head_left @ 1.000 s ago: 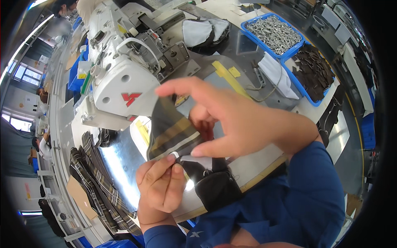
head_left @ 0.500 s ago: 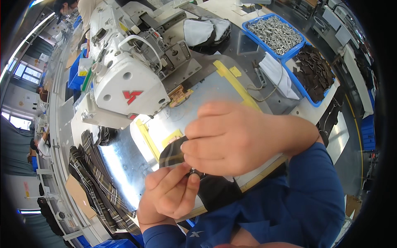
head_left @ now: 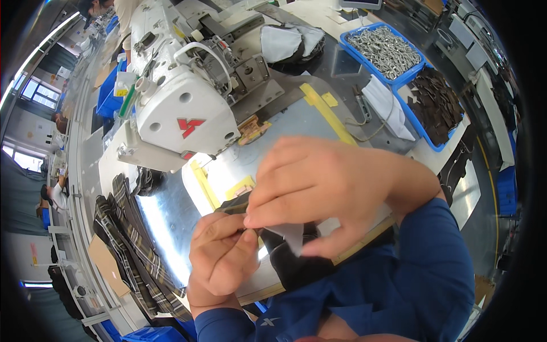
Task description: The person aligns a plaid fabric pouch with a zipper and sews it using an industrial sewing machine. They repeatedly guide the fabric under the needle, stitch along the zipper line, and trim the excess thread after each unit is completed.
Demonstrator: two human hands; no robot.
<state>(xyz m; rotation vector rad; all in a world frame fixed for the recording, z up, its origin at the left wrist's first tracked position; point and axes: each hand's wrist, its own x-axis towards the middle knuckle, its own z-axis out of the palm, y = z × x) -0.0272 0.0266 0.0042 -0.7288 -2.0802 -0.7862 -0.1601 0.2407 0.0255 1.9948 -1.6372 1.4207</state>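
My left hand (head_left: 223,251) is closed in a pinch at the edge of a dark cloth piece (head_left: 299,265), its thumb and forefinger pressed together. Whatever small part sits between those fingertips is hidden. Over the cloth, my right hand (head_left: 319,185) has its fingertips against the left ones. Its thumb stands away from the fingers, and a pale, thin flap (head_left: 290,235) shows in that gap. The cloth lies at the front edge of the table, partly covered by both hands. Just beyond the hands is the white sewing machine (head_left: 188,114).
At the right stand blue trays, one of metal hooks or rings (head_left: 384,51), another of brown pieces (head_left: 436,105). Thread snips (head_left: 363,105) lie beside a white cloth (head_left: 387,108). Plaid fabric strips (head_left: 134,239) are at the left. Yellow tape (head_left: 327,117) marks the table.
My right hand's thumb has moved away from its fingers, uncovering the pale flap. My left hand has shifted slightly left. The small shiny part seen at its fingertips is now out of sight.
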